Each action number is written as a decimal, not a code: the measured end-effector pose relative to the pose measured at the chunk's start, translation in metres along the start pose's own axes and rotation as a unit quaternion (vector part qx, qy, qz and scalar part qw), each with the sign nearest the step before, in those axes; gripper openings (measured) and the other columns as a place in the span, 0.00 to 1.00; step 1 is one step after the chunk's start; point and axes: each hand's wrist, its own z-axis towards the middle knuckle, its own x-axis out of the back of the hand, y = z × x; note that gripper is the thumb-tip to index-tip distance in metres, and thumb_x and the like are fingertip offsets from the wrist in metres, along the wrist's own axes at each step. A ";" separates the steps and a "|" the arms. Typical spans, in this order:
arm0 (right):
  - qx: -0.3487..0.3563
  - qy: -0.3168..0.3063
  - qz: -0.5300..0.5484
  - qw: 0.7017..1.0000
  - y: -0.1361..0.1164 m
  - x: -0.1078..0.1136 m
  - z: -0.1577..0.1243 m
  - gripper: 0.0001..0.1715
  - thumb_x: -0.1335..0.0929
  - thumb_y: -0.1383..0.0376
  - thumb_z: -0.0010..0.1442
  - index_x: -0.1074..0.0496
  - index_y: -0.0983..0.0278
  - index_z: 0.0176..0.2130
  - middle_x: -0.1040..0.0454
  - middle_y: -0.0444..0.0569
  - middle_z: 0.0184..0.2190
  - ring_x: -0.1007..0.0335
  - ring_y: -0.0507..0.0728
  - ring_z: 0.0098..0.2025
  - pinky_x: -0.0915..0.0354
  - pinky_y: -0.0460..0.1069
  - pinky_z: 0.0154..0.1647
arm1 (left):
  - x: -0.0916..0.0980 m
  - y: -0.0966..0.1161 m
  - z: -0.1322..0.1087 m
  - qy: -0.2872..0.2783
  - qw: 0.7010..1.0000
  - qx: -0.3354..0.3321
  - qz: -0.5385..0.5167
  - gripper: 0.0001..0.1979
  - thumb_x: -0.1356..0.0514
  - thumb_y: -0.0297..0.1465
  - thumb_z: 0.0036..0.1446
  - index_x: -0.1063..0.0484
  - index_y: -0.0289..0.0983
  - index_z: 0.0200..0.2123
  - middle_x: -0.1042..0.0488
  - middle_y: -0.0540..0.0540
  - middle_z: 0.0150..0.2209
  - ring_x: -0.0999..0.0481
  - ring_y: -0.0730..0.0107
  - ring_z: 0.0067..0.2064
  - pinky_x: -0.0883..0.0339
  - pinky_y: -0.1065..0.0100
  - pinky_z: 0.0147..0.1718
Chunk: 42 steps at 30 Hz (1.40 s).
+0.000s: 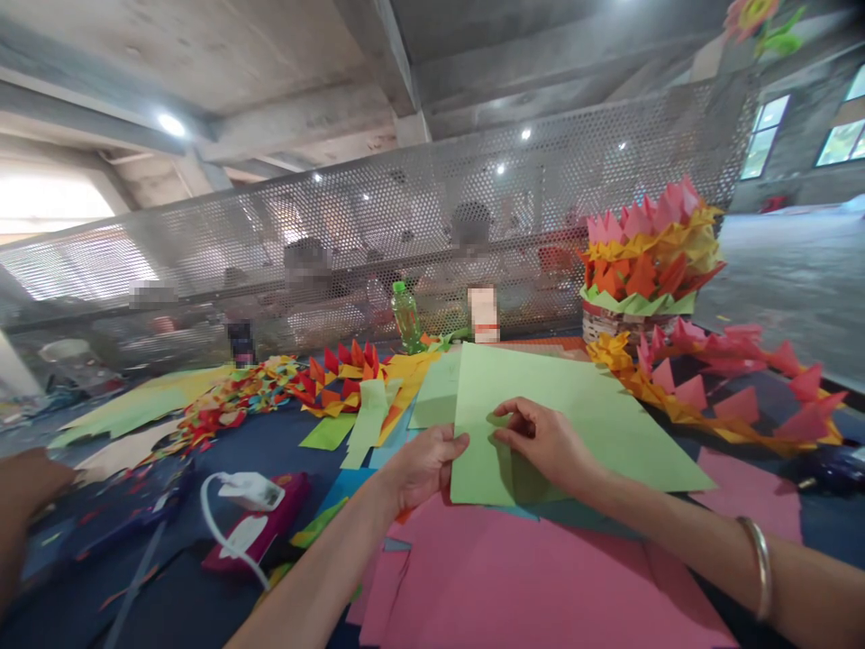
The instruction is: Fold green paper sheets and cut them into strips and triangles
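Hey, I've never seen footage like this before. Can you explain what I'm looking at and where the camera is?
There's no machine here: these are a person's bare hands. The single picture comes from a camera worn on that person's head, looking forward and down.

The left hand grips the left edge of a light green sheet. The right hand is over that sheet, its thumb and forefinger slightly apart; I can't tell whether they touch it.

On the dark blue surface lie pink paper nearest the camera, a white plug on the left, and a ring of folded paper spikes on the right. A green bottle stands farther back.
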 end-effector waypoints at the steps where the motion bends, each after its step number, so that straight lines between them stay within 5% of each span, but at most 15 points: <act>1: 0.000 0.000 0.001 1.000 0.000 0.000 0.000 0.10 0.31 0.62 0.56 0.29 0.61 0.39 0.30 0.40 0.23 0.35 0.52 0.26 0.42 0.47 0.27 | 0.000 0.000 0.000 0.000 1.000 0.000 0.000 0.20 0.30 0.36 0.45 0.25 0.33 0.41 0.20 0.40 0.37 0.21 0.58 0.42 0.30 0.65 0.40; 42: 0.032 0.000 0.007 0.999 0.013 0.000 0.004 0.11 0.30 0.65 0.55 0.29 0.59 0.41 0.27 0.39 0.25 0.33 0.52 0.28 0.39 0.46 0.30 | -0.008 0.003 -0.003 0.020 0.999 0.016 0.021 0.20 0.29 0.32 0.44 0.25 0.32 0.41 0.20 0.40 0.36 0.20 0.61 0.37 0.30 0.65 0.39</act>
